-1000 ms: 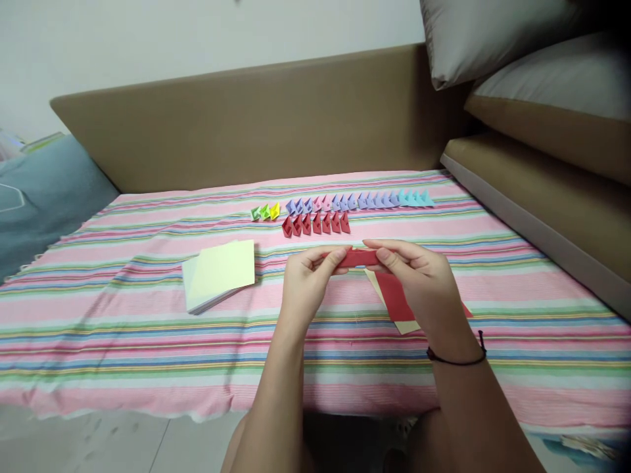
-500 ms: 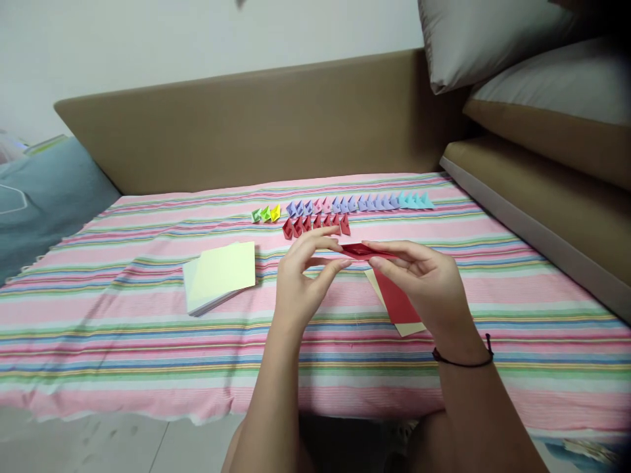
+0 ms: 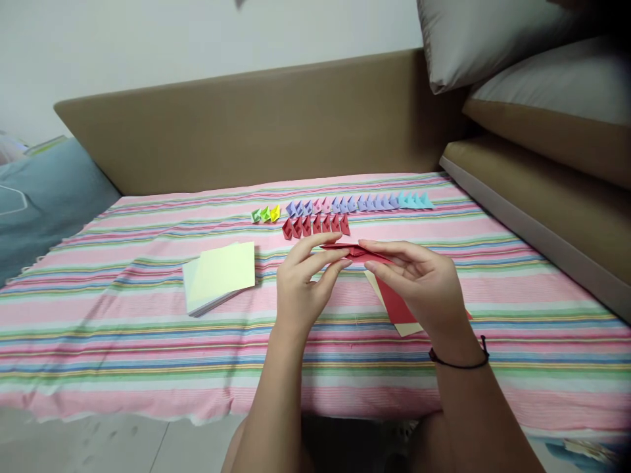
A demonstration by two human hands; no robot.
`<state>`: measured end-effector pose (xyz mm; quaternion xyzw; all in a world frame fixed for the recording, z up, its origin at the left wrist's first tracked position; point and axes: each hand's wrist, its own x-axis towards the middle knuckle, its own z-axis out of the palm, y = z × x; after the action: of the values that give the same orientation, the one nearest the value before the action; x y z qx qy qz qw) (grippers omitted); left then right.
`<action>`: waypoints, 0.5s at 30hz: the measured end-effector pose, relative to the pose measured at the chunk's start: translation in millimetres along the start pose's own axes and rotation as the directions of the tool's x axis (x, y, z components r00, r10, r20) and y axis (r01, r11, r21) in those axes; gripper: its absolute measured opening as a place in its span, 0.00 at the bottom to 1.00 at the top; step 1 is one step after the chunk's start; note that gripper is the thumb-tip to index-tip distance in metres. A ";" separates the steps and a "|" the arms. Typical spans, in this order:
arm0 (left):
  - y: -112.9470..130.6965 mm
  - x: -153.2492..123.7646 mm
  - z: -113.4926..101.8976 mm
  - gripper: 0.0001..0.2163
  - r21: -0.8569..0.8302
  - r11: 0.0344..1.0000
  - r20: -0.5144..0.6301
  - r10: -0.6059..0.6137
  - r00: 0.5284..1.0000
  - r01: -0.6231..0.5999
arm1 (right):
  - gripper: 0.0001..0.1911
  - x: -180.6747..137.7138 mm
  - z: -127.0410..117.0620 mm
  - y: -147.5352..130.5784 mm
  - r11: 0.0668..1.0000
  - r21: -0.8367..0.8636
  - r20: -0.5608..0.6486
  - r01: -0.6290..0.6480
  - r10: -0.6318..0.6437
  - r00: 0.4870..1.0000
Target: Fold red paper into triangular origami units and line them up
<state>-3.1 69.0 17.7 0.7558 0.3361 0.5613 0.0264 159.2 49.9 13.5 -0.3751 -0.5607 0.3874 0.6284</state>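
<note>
A folded piece of red paper is held level above the striped cloth, between both hands. My left hand pinches its left part, with the thumb below and fingers on top. On its right end, my right hand closes with thumb and forefinger. The paper's layers part slightly in the middle. Beneath the right hand lie flat red sheets over cream paper. Just beyond the hands stands a row of red folded paper boats.
Farther back runs a row of purple, pink and blue paper boats, with green and yellow ones at its left. A stack of pale paper lies left. Cushions rise at right; a sofa back stands behind the striped cloth.
My left fingers have shifted their hold and now pinch the red paper closer to its middle. The paper's left point now shows past the fingers. My right hand has barely moved.
</note>
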 end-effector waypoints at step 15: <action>-0.1 -1.4 -0.3 0.02 0.013 1.000 0.107 -0.008 0.994 0.006 | 0.11 1.3 2.7 -1.2 0.995 -0.053 0.019 -0.085 0.086 0.996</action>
<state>-3.6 68.2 16.7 0.7837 0.3406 0.5178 0.0413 156.7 50.8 15.4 -0.4109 -0.5608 0.4029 0.5953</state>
